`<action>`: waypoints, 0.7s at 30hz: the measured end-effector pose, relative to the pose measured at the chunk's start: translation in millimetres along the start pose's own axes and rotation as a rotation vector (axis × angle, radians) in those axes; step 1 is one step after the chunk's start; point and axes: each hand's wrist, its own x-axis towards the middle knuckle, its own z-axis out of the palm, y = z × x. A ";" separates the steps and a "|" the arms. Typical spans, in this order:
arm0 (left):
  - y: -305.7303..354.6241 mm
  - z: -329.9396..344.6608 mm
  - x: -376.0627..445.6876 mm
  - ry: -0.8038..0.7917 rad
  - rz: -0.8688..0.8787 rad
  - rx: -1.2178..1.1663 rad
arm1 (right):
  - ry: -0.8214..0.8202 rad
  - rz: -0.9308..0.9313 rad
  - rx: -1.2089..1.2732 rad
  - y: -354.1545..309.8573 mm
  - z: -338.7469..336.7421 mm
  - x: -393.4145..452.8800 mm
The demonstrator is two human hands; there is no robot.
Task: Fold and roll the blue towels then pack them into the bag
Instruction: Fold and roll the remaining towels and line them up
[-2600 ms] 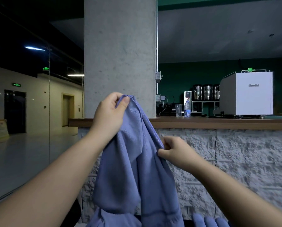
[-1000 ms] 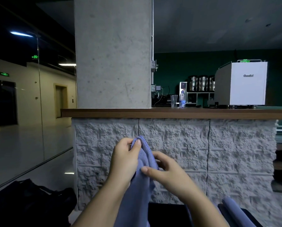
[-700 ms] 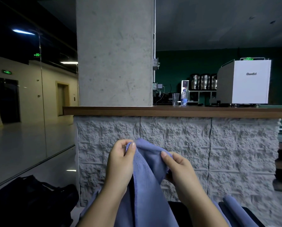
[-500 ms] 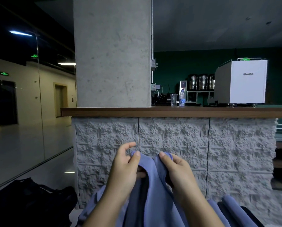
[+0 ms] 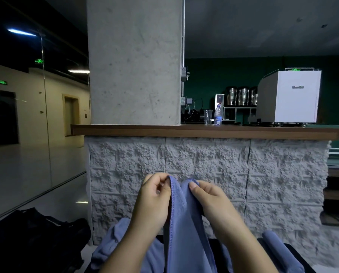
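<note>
In front of the person rose a broad concrete pillar (image 5: 134, 60), standing on a stone-faced counter whose wooden tabletop (image 5: 204, 131) ran across the view. To the left a glass wall (image 5: 36, 134) showed a lit corridor. On the tabletop, right of the pillar, sat a white machine (image 5: 290, 97), with three metal canisters (image 5: 242, 96) on a rack just left of it. Low on the left, on the floor, lay a black bag (image 5: 34, 239), apart from the hands.

A blue towel (image 5: 186, 233) hung down the middle of the lower view, held up in front of the counter's stone face. Its top edge was gathered into two peaks, one in each hand, with a stitched hem running down the left side. The left hand (image 5: 154, 201) pinched the left peak between thumb and curled fingers. The right hand (image 5: 210, 200) pinched the right peak, thumb on the near side of the cloth, fingers tucked behind it. The two hands were close together, with only the fold of towel between them.

More blue towels lay below: a bunched one (image 5: 113, 247) under the left forearm and a rolled one (image 5: 279, 251) at the lower right. A clear cup (image 5: 207, 116) and a small water bottle (image 5: 217, 116) stood side by side on the tabletop.
</note>
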 end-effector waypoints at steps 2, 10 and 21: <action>-4.3 -1.8 0.2 -0.012 0.067 0.102 | -0.031 0.008 -0.057 3.0 -1.2 1.0; -2.7 -0.4 -1.8 -0.082 0.246 0.241 | -0.069 -0.090 -0.255 -4.1 -8.8 -1.2; 7.1 0.8 -1.2 -0.050 0.191 0.205 | -0.223 -0.042 -0.143 -12.0 -11.3 -6.9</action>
